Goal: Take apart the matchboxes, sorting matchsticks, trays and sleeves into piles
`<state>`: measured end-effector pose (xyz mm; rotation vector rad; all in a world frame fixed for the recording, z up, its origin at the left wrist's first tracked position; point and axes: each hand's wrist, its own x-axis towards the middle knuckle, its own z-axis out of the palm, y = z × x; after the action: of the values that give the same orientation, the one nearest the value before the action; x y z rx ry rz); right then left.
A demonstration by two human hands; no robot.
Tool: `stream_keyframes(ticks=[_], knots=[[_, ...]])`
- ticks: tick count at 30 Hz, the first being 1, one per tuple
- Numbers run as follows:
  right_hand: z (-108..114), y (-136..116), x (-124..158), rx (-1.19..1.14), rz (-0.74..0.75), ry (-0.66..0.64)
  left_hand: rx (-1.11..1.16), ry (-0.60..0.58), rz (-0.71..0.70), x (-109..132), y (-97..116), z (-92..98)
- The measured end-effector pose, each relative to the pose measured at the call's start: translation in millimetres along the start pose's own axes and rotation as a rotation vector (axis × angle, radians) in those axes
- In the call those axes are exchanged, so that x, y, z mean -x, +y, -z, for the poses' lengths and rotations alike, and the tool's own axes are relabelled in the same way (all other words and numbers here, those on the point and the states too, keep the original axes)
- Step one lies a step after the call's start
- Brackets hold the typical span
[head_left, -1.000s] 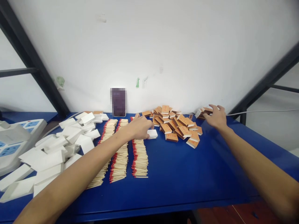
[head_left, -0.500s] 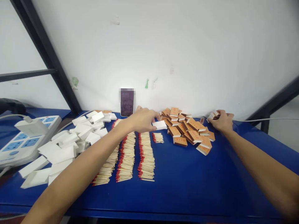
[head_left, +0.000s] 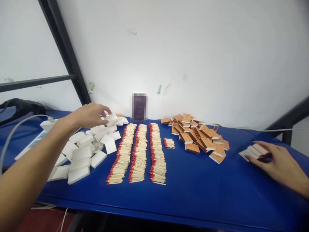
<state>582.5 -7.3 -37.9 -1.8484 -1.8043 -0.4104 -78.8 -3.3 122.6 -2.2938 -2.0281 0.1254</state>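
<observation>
My left hand (head_left: 94, 115) is at the back of a pile of white matchbox trays (head_left: 79, 158). Its thumb and forefinger close on one white matchbox tray (head_left: 112, 119) at the top of the heap. Far to the right, my right hand (head_left: 272, 158) curls round a few matchboxes (head_left: 257, 150) low over the table; their white and brown sides show between the fingers. Between the hands lie three long columns of red-headed matches (head_left: 158, 158) and one small batch of matches (head_left: 169, 143). Orange-brown matchboxes (head_left: 193, 137) form a heap right of them.
A phone (head_left: 139, 108) leans against the wall behind the matches. On the left are a power strip (head_left: 33, 143) with a plugged-in cable and a black object (head_left: 21, 111). A white cable runs along the back right of the blue table (head_left: 193, 187). Black frame bars stand at both sides.
My left hand has gone left from beside the small match batch to the white tray pile. My right hand has moved right and nearer with the matchboxes. The view has shifted slightly.
</observation>
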Motion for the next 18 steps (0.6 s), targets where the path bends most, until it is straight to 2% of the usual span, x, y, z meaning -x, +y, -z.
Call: stream_keyframes(ticks=[5,9,13,18], knots=[[16,-57,56,-0.149,0.097,-0.019,0.069,-0.081,-0.044,14,-4,-1.2],[23,-94,78,-0.173,0.088,0.045,0.098,-0.122,0.005,18,-9,-9.1],[23,-102,75,-0.150,0.083,0.049,0.098,-0.121,0.023,21,-12,-13.6],[26,-97,66,-0.135,0.026,-0.048,0.060,0.033,0.043,27,-8,-7.5]])
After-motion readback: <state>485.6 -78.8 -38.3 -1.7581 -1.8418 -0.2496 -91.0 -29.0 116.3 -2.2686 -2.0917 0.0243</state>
